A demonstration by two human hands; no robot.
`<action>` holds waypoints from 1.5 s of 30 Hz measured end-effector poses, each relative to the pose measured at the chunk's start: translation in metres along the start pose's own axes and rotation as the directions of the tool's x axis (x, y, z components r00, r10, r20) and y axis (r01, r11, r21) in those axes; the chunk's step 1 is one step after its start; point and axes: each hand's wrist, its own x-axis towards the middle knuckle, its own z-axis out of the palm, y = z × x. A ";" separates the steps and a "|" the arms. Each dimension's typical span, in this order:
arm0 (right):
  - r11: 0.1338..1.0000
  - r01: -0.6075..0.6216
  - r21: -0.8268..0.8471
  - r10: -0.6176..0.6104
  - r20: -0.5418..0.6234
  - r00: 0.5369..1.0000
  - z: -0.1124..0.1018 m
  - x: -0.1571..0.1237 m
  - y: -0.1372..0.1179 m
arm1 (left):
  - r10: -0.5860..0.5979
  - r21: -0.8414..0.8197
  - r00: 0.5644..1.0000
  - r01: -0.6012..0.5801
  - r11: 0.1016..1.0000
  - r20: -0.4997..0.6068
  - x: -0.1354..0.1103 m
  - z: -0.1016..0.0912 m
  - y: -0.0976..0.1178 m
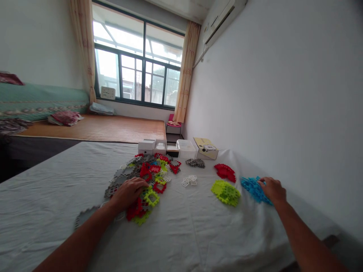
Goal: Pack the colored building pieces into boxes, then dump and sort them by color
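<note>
A mixed heap (pixel 147 175) of red, grey, lime and white plastic interlocking tiles lies on the white cloth. My left hand (pixel 129 192) rests on the heap's near side, fingers curled down onto the pieces. Sorted piles sit to the right: small white tiles (pixel 189 181), grey tiles (pixel 195 163), red tiles (pixel 225 172), lime tiles (pixel 226 192) and blue tiles (pixel 253 187). My right hand (pixel 272 189) lies on the blue pile's right edge with fingers bent over the pieces; whether they hold one is hidden.
The table (pixel 56 189) has a white cloth and stands against the white wall on the right. Small white boxes (pixel 153 146), a clear tub (pixel 185 148) and a cardboard box (pixel 206 148) line its far edge. A bed (pixel 93 128) and a window (pixel 138 64) lie beyond.
</note>
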 end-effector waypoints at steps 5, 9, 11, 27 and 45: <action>0.993 0.103 0.062 -0.101 -0.032 0.994 0.005 -0.008 -0.025 | 0.000 0.027 1.000 0.000 1.000 -0.009 -0.001 -0.001 0.006; 0.820 0.465 0.333 -0.494 0.002 0.870 -0.005 -0.028 -0.132 | -0.011 0.047 1.000 0.012 0.999 -0.015 -0.002 -0.003 0.011; 0.699 0.555 0.450 -0.625 0.010 0.780 -0.014 -0.047 -0.192 | -0.020 0.047 1.000 0.021 0.999 -0.018 -0.003 -0.004 0.012; 0.535 0.589 0.606 -0.759 0.039 0.650 0.014 -0.112 -0.379 | -0.071 0.066 0.997 0.072 0.995 -0.017 -0.008 -0.005 0.016; 0.455 0.256 0.853 -0.566 0.055 0.822 0.016 -0.098 -0.354 | -0.036 0.045 0.999 0.037 0.998 -0.022 -0.007 -0.004 0.012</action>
